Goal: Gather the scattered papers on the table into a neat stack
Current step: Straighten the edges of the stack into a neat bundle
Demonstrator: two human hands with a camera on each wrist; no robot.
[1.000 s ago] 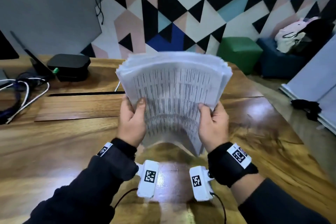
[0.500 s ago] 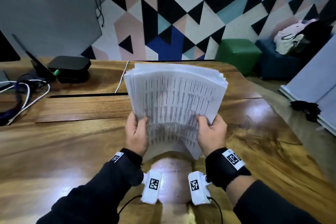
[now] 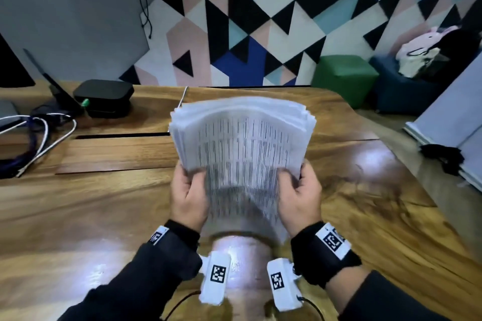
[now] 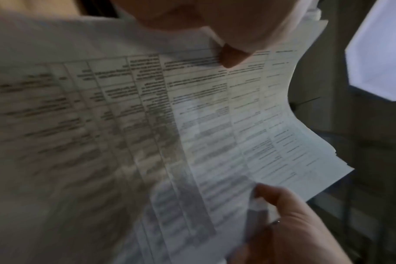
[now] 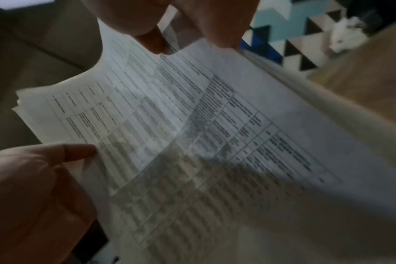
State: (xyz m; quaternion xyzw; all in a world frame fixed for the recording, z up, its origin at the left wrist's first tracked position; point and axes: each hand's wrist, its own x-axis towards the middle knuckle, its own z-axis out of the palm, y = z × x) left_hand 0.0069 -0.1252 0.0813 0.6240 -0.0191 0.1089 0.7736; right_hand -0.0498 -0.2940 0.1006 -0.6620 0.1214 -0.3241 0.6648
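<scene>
Both hands are gripping the stack of papers (image 3: 242, 143) upright over the bench (image 3: 104, 203): left hand (image 3: 189, 197) clamping one side, right hand (image 3: 300, 197) the other.

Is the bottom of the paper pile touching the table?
Cannot tell. In the head view the bottom edge of the paper pile is blurred just above the table, hiding any contact or gap. Both wrist views show only the printed sheets.

My papers (image 3: 242, 148) white, black printed table rows. Table (image 3: 91, 211) brown woodgrain. Wall (image 3: 260, 21), upper frame: black, pink, blue triangles.
</scene>
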